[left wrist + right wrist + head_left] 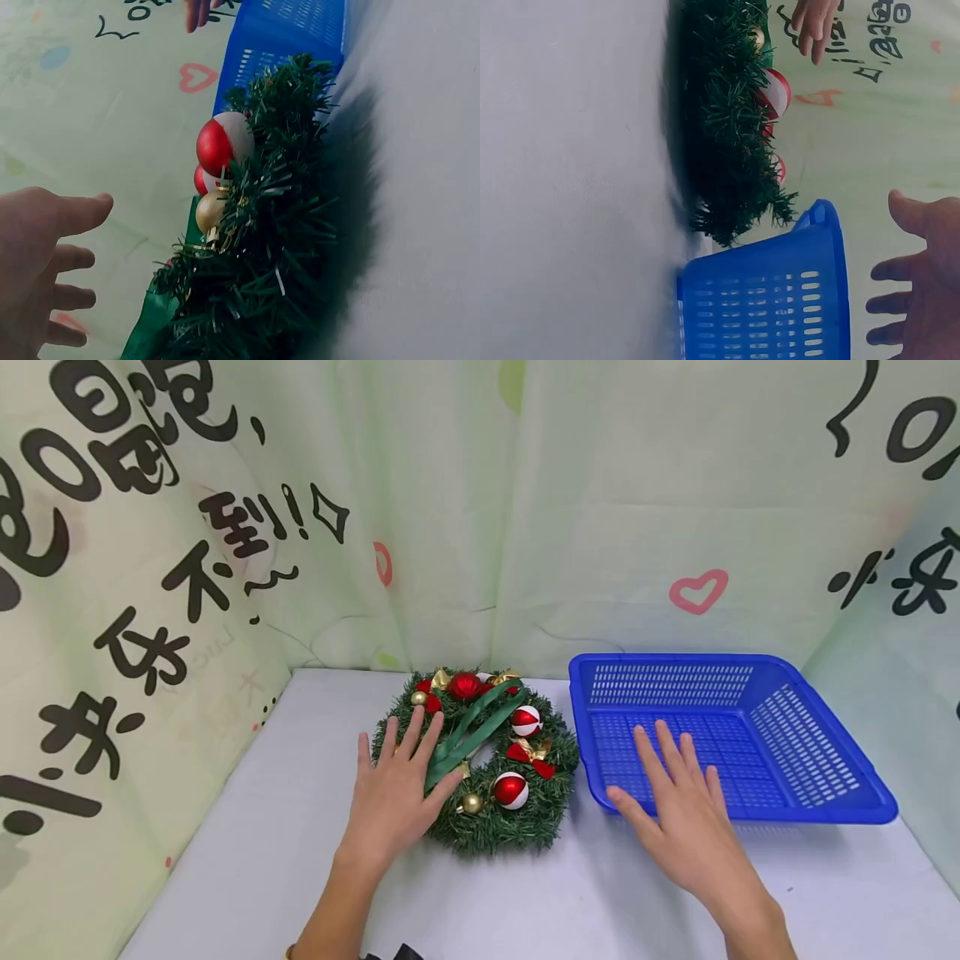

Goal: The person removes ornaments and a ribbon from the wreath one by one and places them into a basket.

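Observation:
A green Christmas wreath [540, 822] lies on the table, trimmed with red-and-white balls, gold balls, red bows and a green ribbon [480, 735]. My left hand [397, 797] is spread over the wreath's left side, held above it with a gap visible in the left wrist view. To its right sits a blue plastic basket [813, 735] with slotted walls. My right hand [686, 827], fingers spread, hovers over the basket's near left edge. In the right wrist view that hand [930, 277] stands apart from the basket wall [765, 300]. Neither hand holds anything.
The white table [247, 860] meets a pale green curtain [585, 527] with black lettering and hearts, which encloses the back and both sides. A small black object [405, 952] shows at the bottom edge of the head view. Wreath and basket stand close together.

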Demonstrator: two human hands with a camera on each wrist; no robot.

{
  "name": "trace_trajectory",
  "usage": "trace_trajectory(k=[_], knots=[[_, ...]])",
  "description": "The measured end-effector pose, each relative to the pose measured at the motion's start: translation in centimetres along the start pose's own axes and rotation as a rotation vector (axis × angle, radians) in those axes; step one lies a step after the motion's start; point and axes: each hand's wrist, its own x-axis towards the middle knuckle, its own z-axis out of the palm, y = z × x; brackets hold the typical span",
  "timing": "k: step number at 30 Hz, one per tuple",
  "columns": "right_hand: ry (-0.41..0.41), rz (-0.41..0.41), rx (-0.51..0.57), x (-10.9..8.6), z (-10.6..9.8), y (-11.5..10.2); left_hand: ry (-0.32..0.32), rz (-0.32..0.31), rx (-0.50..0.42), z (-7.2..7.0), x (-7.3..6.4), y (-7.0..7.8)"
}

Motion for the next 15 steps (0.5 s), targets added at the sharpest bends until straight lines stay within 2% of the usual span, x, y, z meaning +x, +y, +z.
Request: trace_trajectory(k=[8,15], knots=[[0.015,-0.016,0.034,0.0,0.1,-0.4,-0.013,-0.021,-0.027,0.0,0.4,-1.4],[0.041,-0.026,0.072,0.0,0.3,-1.0,-0.021,-0.031,-0.078,0.3,1.0,-3.1]])
